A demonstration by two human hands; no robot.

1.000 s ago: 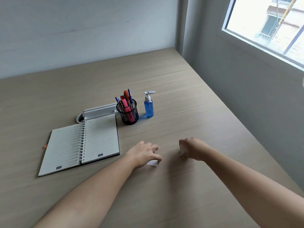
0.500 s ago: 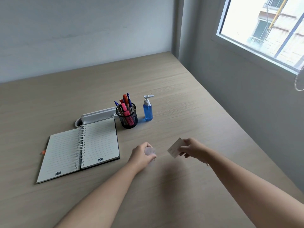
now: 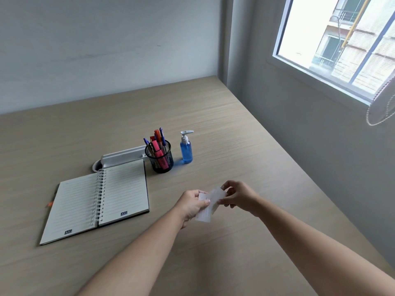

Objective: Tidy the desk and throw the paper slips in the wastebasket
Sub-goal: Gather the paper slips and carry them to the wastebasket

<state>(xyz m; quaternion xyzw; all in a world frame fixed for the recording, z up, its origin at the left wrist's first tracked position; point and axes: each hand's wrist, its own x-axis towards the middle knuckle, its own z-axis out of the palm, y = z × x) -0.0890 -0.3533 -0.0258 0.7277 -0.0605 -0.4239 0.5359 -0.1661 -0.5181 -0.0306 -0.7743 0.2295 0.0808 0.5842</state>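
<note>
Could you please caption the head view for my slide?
Both hands, left and right, gather paper slips above the desk.

Got 2 white paper slips (image 3: 208,205) overlapping, pinched btwn my left hand (image 3: 192,205) & right hand (image 3: 239,196), above the desk (image 3: 235,129).

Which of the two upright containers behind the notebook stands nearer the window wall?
The blue pump bottle. It stands to the right of the black mesh pen cup, which sits closer to the open notebook.
</note>
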